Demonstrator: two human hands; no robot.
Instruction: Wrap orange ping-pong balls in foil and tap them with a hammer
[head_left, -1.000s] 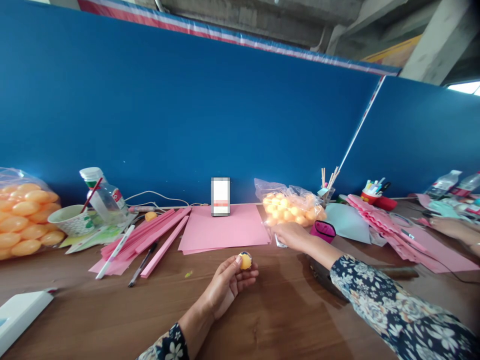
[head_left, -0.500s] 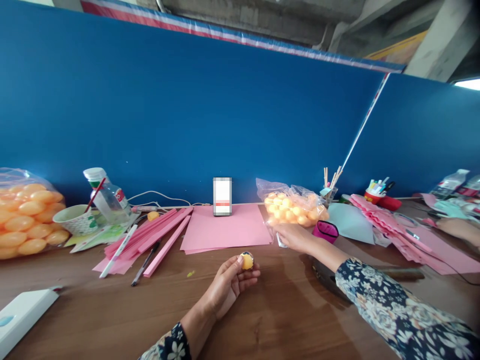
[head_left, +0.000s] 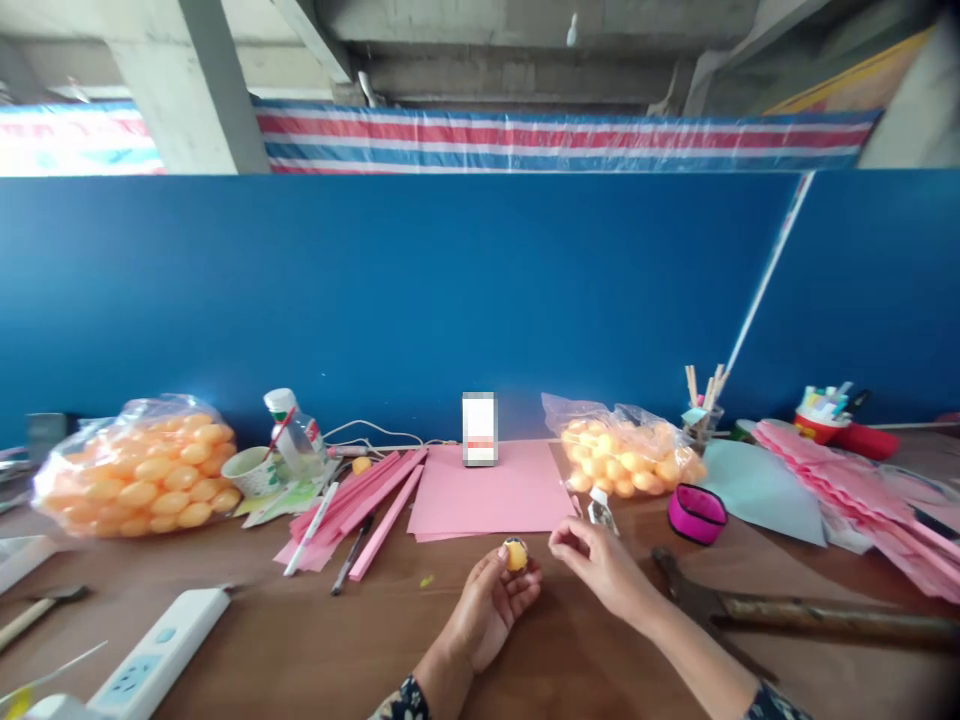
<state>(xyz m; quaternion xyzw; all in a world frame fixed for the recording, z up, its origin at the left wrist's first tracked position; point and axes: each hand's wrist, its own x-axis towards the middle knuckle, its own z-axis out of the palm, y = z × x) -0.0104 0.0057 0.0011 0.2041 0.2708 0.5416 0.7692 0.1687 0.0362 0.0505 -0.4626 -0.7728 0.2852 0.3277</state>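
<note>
"Above the brown wooden tabletop (head_left: 322, 660), what are we holding?"

"We are pinching a small yellow ball (head_left: 517, 557), dark-marked along its top, between the thumb and fingers of our left hand (head_left: 491, 605)."

"And how is our right hand (head_left: 604, 570) resting?"

"It is hovering just right of the ball, thumb and fingers bent close together; we cannot tell whether anything is sitting between their tips."

"What are we seeing farther out?"

"Just behind that hand, a small crumpled clear-and-white packet (head_left: 602, 510) is lying. Beyond it, a clear plastic bag of orange balls (head_left: 577, 410) is resting beside flat pink paper sheets (head_left: 487, 505). To the right, a magenta, black-edged band (head_left: 697, 514) is standing. To the left, narrow pink paper strips (head_left: 360, 495) are lying near a slim white pen (head_left: 311, 530)."
</note>
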